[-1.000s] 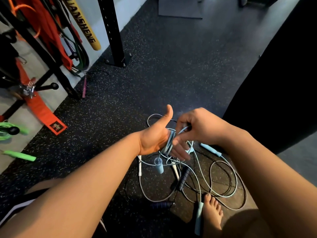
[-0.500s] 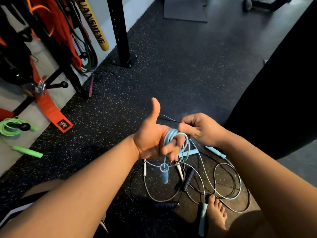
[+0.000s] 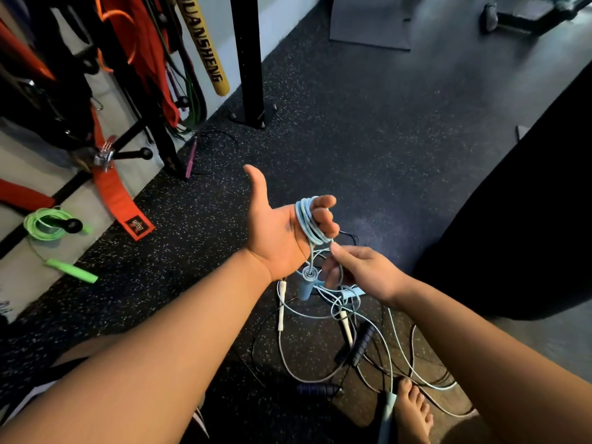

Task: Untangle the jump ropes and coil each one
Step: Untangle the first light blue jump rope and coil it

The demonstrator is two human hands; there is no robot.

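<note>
Some left fingers point(image 3: 324, 216) behind blue rope point(image 3: 308, 224)

L hand point(image 3: 275, 232) has turned palm-up & lifted, thumb now stuck out wide. The light-blue rope point(image 3: 307, 224) round its fingers point(image 3: 323, 216) went from a few loose loops to a tighter stack of turns. R hand point(image 3: 362, 272), 1 s ago up over L hand's fingertips, has dropped just below them, pinching the strand under the coil.
</note>
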